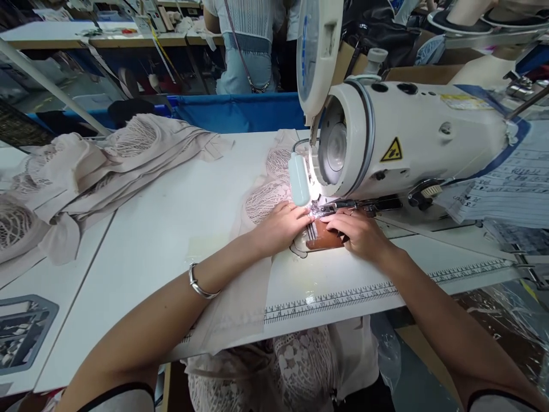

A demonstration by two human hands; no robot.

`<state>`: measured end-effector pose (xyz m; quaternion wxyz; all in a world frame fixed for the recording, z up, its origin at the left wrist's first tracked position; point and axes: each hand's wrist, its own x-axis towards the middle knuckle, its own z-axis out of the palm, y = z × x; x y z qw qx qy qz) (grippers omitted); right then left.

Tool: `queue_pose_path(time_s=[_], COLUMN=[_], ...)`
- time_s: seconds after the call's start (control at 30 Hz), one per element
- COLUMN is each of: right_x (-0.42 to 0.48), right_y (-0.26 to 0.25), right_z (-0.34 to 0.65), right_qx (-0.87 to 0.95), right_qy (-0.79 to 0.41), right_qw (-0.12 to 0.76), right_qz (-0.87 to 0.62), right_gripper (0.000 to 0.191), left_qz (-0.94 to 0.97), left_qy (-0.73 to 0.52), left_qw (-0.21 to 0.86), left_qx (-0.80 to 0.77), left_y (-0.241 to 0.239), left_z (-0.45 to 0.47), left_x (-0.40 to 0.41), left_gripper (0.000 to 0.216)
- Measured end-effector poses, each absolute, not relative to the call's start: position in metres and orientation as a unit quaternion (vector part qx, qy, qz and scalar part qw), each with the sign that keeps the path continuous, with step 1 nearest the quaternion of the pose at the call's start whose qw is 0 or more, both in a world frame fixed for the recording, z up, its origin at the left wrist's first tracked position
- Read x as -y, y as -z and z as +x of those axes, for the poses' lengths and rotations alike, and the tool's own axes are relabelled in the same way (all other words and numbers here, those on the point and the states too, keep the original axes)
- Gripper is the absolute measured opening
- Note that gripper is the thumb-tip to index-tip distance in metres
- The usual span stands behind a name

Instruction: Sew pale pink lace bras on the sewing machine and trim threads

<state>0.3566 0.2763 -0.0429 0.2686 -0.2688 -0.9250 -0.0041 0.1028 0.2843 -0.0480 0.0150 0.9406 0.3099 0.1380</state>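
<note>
My left hand [283, 228] rests on a pale pink lace garment [266, 200], its fingertips drawn together on the cloth just left of the presser foot [319, 209]. The garment has openwork lace cups and a sheer panel that trails over the table's front edge. On the other side of the foot, my right hand [362, 233] has its fingers bent and close together; a small dark thing shows under them, too hidden to name. Both hands are at the white sewing machine [412, 134]. Beneath them, a brown patch [328, 236] shows on the machine bed.
More pale lace garments [124, 160] lie heaped on the left of the white table [146, 252]. A printed ruler strip [326, 305] runs along the front edge. Lace pieces [300, 360] rest on my lap. Beyond the blue cloth barrier [240, 113] stands a person [246, 48].
</note>
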Motion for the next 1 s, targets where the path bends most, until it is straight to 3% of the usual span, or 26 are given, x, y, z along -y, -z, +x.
queue_pose_path(time_s=[0.2,0.43,0.57,0.77,0.93,1.0], right_x=[-0.279,-0.277,-0.262,-0.231,-0.218,-0.216], right_y=[0.047,0.037,0.024,0.040,0.056,0.057], right_z=[0.359,0.358,0.360,0.379,0.379,0.378], right_qx=[0.923,0.931,0.943,0.935,0.918,0.916], right_qy=[-0.018,0.038,0.033,0.003,-0.010,-0.015], right_qw=[0.273,0.231,0.202,0.252,0.273,0.266], right_qz=[-0.271,-0.280,-0.264,-0.251,-0.288,-0.298], right_gripper=[0.038,0.042,0.038,0.044,0.047,0.046], left_qz=[0.929,0.810,0.808,0.547,0.495,0.471], left_qy=[-0.113,-0.139,-0.159,-0.342,-0.338,-0.344], left_qw=[0.031,-0.006,0.029,-0.140,-0.158,-0.169], left_qx=[-0.352,-0.570,-0.567,-0.752,-0.784,-0.795], left_y=[0.044,0.053,0.051,0.021,0.001,-0.007], left_z=[0.101,0.095,0.028,-0.130,-0.179,-0.180], left_x=[-0.288,-0.295,-0.306,-0.279,-0.253,-0.253], left_gripper=[0.042,0.037,0.065,0.049,0.071,0.071])
